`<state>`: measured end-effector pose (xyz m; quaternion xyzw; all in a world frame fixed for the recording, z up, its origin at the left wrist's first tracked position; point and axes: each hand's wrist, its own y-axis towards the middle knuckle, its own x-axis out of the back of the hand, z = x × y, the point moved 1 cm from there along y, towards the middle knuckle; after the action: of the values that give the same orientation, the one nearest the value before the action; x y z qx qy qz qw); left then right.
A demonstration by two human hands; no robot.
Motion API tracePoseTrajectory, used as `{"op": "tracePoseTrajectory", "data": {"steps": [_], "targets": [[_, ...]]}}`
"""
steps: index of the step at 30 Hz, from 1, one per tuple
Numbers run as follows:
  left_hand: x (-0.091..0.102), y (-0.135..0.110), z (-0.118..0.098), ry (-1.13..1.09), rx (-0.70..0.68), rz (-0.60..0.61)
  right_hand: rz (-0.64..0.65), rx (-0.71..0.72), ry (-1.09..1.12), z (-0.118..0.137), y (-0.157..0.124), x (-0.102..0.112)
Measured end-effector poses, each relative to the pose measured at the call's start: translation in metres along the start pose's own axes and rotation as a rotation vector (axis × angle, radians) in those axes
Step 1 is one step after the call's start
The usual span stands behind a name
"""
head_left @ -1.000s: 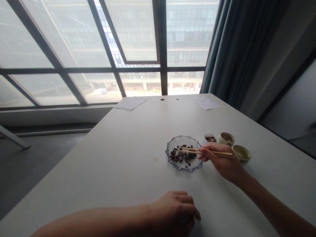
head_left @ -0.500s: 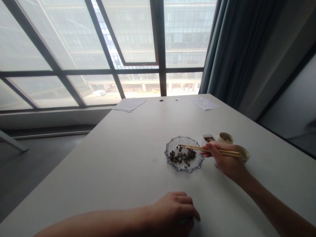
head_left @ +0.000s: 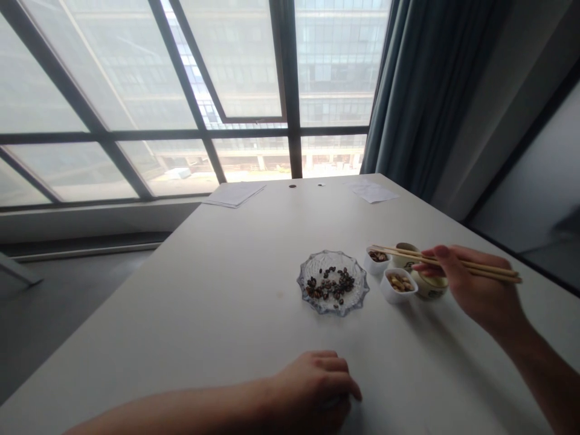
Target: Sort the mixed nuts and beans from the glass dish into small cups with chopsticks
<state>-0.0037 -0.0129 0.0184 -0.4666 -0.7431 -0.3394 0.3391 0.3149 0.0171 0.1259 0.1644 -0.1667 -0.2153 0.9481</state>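
While the left hand (head_left: pixel 312 386) lies loosely curled on the near edge of the white table (head_left: pixel 217 314), too turned away to tell whether it holds anything, the right hand (head_left: pixel 475 284) grips wooden chopsticks (head_left: pixel 435 260) in the air, their tips just above a small white dish (head_left: pixel 377 261) of dark pieces. Beside that dish sit a second white dish (head_left: pixel 399 286) of pale nuts and a ceramic cup (head_left: pixel 429 290) below the right hand. Left of them, well apart from both hands, a scalloped glass plate (head_left: pixel 333 283) holds scattered dark beans (head_left: pixel 330 287). Loose papers (head_left: pixel 234 194) lie along the far edge.
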Motion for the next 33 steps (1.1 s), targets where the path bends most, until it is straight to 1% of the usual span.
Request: {"op": "tracePoseTrajectory", "data": {"steps": [1,2,4,6,7,8,9,11,16,19,21,26,33], "targets": [[0.000,0.000,0.000,-0.002,0.003,-0.004,0.053,0.027,0.015,0.003,-0.004,-0.008],[0.000,0.000,0.000,-0.005,0.005,-0.007,0.133,0.058,0.034,0.007,-0.008,-0.017],[0.001,0.000,0.000,-0.012,0.005,-0.013,0.368,0.130,0.060,0.017,-0.019,-0.039],[0.000,-0.001,0.000,-0.014,0.000,-0.017,0.583,0.217,0.034,0.024,-0.029,-0.060],[0.000,-0.001,0.000,-0.013,-0.003,-0.017,0.649,0.253,0.011,0.026,-0.033,-0.068],[0.000,-0.001,0.001,-0.011,-0.003,-0.018,0.684,0.279,-0.013,0.027,-0.035,-0.074],[0.000,-0.001,0.001,-0.010,-0.001,-0.016,0.693,0.294,-0.036,0.026,-0.035,-0.078],[0.000,-0.001,0.000,-0.011,0.003,-0.011,0.666,0.276,-0.061,0.022,-0.033,-0.079],[0.000,-0.001,-0.001,-0.013,-0.010,-0.014,0.499,0.057,0.001,0.006,-0.024,-0.064],[0.001,-0.001,-0.002,0.003,0.000,-0.015,0.436,-0.001,0.031,0.004,-0.027,-0.061],[0.002,-0.001,-0.003,0.011,-0.004,-0.021,0.440,0.020,0.032,0.004,-0.029,-0.063],[0.001,0.000,-0.002,-0.001,-0.022,-0.018,0.493,0.127,-0.028,0.002,-0.027,-0.069],[-0.002,-0.001,0.001,-0.014,-0.019,-0.026,0.512,0.148,-0.085,0.000,-0.022,-0.072]]}}
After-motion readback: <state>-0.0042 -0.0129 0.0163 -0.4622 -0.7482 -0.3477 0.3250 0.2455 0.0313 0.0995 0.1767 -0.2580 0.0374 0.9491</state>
